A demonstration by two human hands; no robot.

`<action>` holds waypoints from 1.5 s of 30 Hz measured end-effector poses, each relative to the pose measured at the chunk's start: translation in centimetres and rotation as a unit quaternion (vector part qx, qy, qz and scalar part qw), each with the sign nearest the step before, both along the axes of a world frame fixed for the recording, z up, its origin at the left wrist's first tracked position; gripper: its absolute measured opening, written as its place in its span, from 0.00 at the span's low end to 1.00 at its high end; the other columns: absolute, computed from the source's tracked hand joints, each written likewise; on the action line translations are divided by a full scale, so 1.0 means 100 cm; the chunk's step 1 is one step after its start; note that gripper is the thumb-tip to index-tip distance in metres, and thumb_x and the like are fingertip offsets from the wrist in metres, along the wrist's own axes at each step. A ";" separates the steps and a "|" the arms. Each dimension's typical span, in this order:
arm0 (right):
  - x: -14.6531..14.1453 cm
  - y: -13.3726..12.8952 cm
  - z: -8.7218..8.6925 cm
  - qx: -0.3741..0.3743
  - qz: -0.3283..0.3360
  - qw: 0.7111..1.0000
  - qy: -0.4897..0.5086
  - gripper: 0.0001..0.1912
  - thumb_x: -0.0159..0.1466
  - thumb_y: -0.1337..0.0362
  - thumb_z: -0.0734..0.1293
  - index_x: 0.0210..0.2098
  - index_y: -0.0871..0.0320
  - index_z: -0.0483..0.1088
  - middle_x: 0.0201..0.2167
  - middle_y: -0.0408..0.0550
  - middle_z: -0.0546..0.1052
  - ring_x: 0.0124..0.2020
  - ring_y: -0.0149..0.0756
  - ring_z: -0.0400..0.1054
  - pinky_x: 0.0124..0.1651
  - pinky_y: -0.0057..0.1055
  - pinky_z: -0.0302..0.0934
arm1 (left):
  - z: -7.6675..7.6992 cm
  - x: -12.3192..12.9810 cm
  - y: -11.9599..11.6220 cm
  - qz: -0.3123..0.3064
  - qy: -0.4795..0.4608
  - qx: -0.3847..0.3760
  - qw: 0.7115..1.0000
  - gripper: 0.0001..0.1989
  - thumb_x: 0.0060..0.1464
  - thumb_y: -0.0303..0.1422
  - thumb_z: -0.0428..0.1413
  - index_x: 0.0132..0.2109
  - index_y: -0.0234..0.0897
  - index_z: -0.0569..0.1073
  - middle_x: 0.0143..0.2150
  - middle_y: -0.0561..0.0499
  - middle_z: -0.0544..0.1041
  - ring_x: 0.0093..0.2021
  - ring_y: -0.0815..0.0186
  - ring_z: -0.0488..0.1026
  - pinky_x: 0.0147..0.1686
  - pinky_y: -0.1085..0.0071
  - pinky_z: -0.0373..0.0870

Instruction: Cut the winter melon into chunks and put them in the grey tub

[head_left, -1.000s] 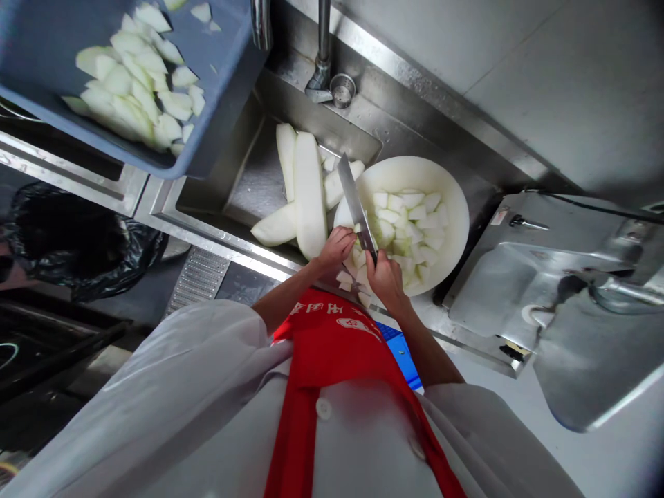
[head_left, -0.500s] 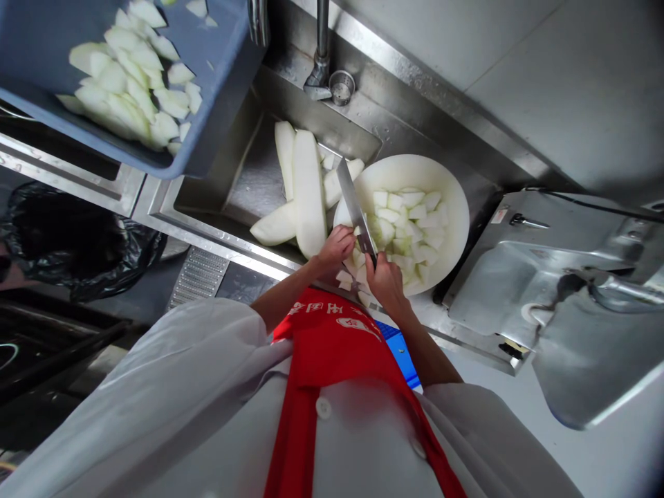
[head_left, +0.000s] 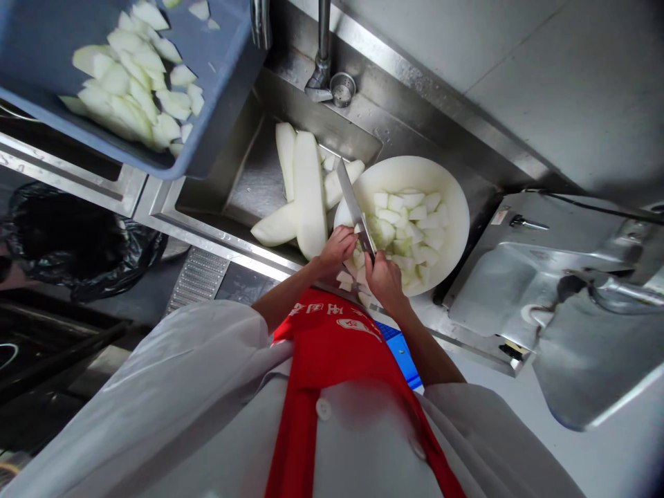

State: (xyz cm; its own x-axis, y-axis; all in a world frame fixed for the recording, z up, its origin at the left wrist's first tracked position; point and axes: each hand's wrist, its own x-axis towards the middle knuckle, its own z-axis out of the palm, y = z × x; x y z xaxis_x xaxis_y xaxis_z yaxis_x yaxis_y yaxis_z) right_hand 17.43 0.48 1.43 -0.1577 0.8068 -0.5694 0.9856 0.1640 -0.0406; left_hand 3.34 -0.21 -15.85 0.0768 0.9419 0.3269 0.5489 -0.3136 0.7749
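Observation:
My right hand (head_left: pixel 384 278) is wrapped round the handle of a kitchen knife (head_left: pixel 351 196), its long blade slanting up and away to the left. Close against the blade's left side, my left hand (head_left: pixel 339 245) has its fingers bent together on a small pale vegetable piece (head_left: pixel 357 229), only partly visible. Both hands are over the near-left edge of a round white board or shallow basin (head_left: pixel 455 181). Cut pale-green vegetable chunks (head_left: pixel 409 220) lie across it. Several long peeled pale vegetables (head_left: pixel 310 187) rest crosswise in the metal sink (head_left: pixel 241 183), left of my hands.
A grey-blue tub (head_left: pixel 218 90) with flat pale slices (head_left: pixel 127 83) stands at upper left. A faucet (head_left: pixel 319 76) and small strainer cup (head_left: pixel 342 89) are behind the sink. A metal slicing machine (head_left: pixel 550 283) is at right; a black-bagged bin (head_left: pixel 77 235) is lower left.
Almost nothing differs. The whole view has shifted very slightly; both hands and the knife keep nearly the same position at the edge of the round white surface.

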 end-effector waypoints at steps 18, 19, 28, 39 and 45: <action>0.090 0.011 0.006 0.247 0.010 0.965 0.086 0.17 0.71 0.53 0.61 0.43 0.61 0.72 0.30 0.53 0.80 0.31 0.43 0.74 0.33 0.31 0.53 | 0.092 -0.014 0.005 0.160 -0.037 0.089 0.982 0.12 0.71 0.36 0.48 0.45 0.37 0.74 0.43 0.44 0.76 0.47 0.61 0.73 0.48 0.60 0.74; 0.099 0.008 0.007 0.267 0.014 0.960 0.079 0.16 0.71 0.54 0.62 0.42 0.61 0.73 0.32 0.54 0.80 0.33 0.43 0.74 0.33 0.31 0.53 | 0.109 -0.018 0.007 0.176 -0.038 0.112 0.977 0.10 0.71 0.35 0.49 0.46 0.37 0.73 0.43 0.45 0.76 0.48 0.62 0.74 0.48 0.60 0.74; 0.077 0.020 0.048 0.275 0.152 0.948 0.055 0.12 0.67 0.58 0.71 0.43 0.62 0.72 0.36 0.57 0.79 0.38 0.45 0.74 0.35 0.32 0.54 | 0.217 -0.010 0.017 -0.134 0.234 0.145 0.952 0.27 0.70 0.46 0.47 0.68 0.37 0.66 0.69 0.38 0.67 0.73 0.51 0.57 0.70 0.47 0.53; -0.153 0.056 0.092 0.273 0.344 0.894 0.086 0.12 0.71 0.63 0.66 0.50 0.66 0.70 0.43 0.66 0.79 0.45 0.51 0.75 0.42 0.37 0.66 | 0.219 -0.192 0.006 -0.044 0.348 0.048 0.935 0.47 0.65 0.61 0.43 0.77 0.33 0.46 0.77 0.37 0.49 0.78 0.54 0.44 0.75 0.50 0.41; -0.278 0.082 0.094 0.276 0.375 0.883 0.051 0.09 0.72 0.65 0.65 0.47 0.66 0.70 0.42 0.66 0.79 0.45 0.50 0.77 0.43 0.36 0.68 | 0.185 -0.355 0.031 0.020 0.307 -0.012 0.951 0.47 0.64 0.60 0.47 0.76 0.30 0.48 0.76 0.33 0.51 0.77 0.49 0.48 0.74 0.45 0.45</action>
State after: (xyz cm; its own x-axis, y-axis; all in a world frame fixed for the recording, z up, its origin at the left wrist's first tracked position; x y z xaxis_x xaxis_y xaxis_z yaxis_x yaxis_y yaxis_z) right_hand -10.33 8.72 10.83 -0.7933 0.6044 -0.0733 0.5875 0.7916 0.1683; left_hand -32.20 2.87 2.65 0.2100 0.9550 0.2095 0.9118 -0.2686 0.3106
